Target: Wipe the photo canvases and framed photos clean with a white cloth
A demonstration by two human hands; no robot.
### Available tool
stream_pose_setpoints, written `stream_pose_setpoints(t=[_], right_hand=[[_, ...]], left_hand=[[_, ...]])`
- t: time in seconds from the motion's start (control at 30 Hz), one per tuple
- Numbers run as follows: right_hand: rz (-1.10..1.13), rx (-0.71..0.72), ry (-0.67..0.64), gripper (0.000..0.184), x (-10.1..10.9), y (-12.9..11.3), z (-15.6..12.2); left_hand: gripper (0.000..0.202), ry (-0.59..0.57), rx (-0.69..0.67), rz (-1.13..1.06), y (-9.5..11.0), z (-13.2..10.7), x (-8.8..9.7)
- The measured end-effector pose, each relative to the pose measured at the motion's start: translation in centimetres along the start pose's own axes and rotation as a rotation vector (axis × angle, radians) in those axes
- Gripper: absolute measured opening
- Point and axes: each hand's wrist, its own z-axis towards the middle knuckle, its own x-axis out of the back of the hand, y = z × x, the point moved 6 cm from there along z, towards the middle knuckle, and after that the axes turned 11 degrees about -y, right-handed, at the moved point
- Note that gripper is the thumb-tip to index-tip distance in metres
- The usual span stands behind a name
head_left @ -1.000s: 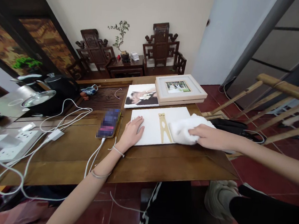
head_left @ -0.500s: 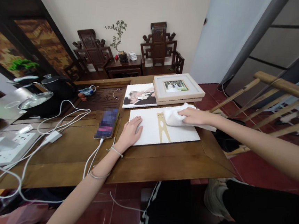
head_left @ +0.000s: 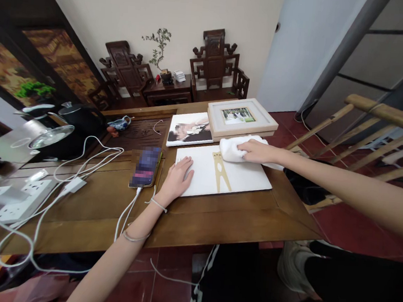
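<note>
A white flat board (head_left: 244,180) with a gold clothespin-shaped stand (head_left: 220,170) on it lies on the wooden table (head_left: 199,216). My left hand (head_left: 178,177) lies flat on the board's left edge, fingers stretched out. My right hand (head_left: 258,151) presses a white cloth (head_left: 230,150) onto the board's far edge, fingers curled over it. Just behind the cloth sits a stack of light framed pictures (head_left: 241,119).
A photo print (head_left: 189,130) lies left of the frames. A phone (head_left: 145,166) on a white cable sits by my left hand. Power strips (head_left: 21,196) and tangled cables cover the left side. Kettles (head_left: 79,117) stand far left. A bamboo rack (head_left: 372,133) rises at right.
My right hand slid the cloth from the board's right side up and left to its far edge beside the frames. My left hand stayed flat on the board.
</note>
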Motion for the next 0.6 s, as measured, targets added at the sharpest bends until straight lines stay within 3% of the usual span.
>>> stream_pose_setpoints(t=[0.13,0.33,0.47,0.6], right_hand=[[0.055,0.047,-0.05,0.017,-2.0,-2.1,-4.0],[0.164,-0.018,-0.19,0.016,-4.1,-4.5,-9.5],[0.169,-0.005,-0.22,0.014,-4.5,-4.8,-10.1],[0.134,0.026,-0.156,0.011,-3.8,-3.6,-8.3]], left_hand=[[0.041,-0.008,0.001,-0.001,0.0,0.0,-0.1],[0.04,-0.011,0.011,-0.009,0.2,0.0,0.0],[0.04,-0.013,0.014,-0.008,0.2,0.1,0.0],[0.04,-0.015,0.017,-0.004,0.2,0.1,0.1]])
